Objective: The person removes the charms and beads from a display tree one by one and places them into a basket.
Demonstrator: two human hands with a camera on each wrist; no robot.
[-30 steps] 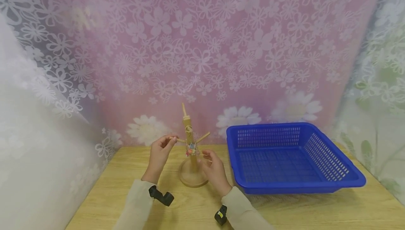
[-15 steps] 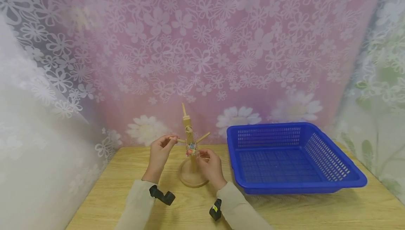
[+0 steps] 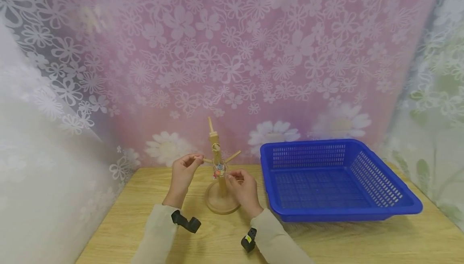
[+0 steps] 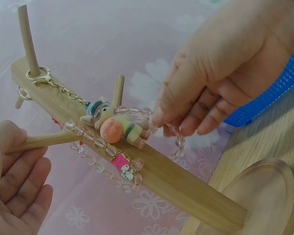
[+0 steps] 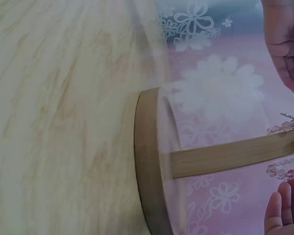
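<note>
A wooden stand with pegs (image 3: 222,189) rises from a round base. My left hand (image 3: 182,179) pinches the end of its left peg (image 4: 46,142) between thumb and fingers. Close to the post on the other side, my right hand (image 3: 247,191) pinches a clear pinkish bead bracelet (image 4: 178,141); part of this bracelet is hidden behind the fingers. Another beaded bracelet (image 4: 99,166), with a bright pink charm, hangs on the left peg. A keychain (image 4: 63,90) hooked on an upper peg carries a small figure (image 4: 110,122) with a blue cap and an orange ball, lying against the post.
A blue plastic basket (image 3: 344,217) with slotted walls stands right of the stand on the wooden table (image 3: 214,244). Behind the table hangs a pink flowered cloth (image 3: 232,74). A black camera sits on each wrist.
My right hand has moved left to the stand, and its thumb and fingers have come together on the bracelet. The left hand stays at the peg.
</note>
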